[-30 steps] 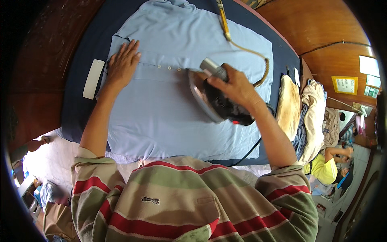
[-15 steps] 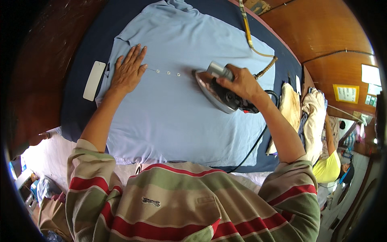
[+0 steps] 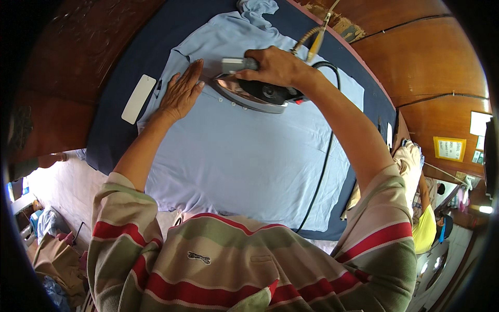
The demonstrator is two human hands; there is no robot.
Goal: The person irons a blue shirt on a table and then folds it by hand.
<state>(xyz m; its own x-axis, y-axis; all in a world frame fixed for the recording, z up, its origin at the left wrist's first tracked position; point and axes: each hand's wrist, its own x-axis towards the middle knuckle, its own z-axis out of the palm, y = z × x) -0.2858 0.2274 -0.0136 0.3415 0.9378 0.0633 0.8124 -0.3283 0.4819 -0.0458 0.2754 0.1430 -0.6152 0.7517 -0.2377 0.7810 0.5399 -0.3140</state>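
A light blue shirt (image 3: 244, 161) lies spread over the dark blue board (image 3: 122, 96), with a few wrinkles and a bunched sleeve at its far end. My right hand (image 3: 275, 67) grips the handle of a steam iron (image 3: 254, 96), whose soleplate rests on the shirt beside a short row of small clear buttons (image 3: 233, 104). Its tip points left, close to my left hand (image 3: 182, 92). That hand lies on the shirt near its left edge, palm down and fingers stretched out, holding nothing.
A white card tag (image 3: 139, 99) lies left of the shirt. The iron's black cord (image 3: 322, 174) trails across the shirt toward me, and a hose (image 3: 315, 46) comes from the far side. Folded cream cloths (image 3: 408, 156) lie at the right. A person in yellow (image 3: 425, 231) is beyond them.
The iron has moved left and away from me, across to the button row and nearer my left hand. My left hand stays flat on the shirt, its fingers closer together.
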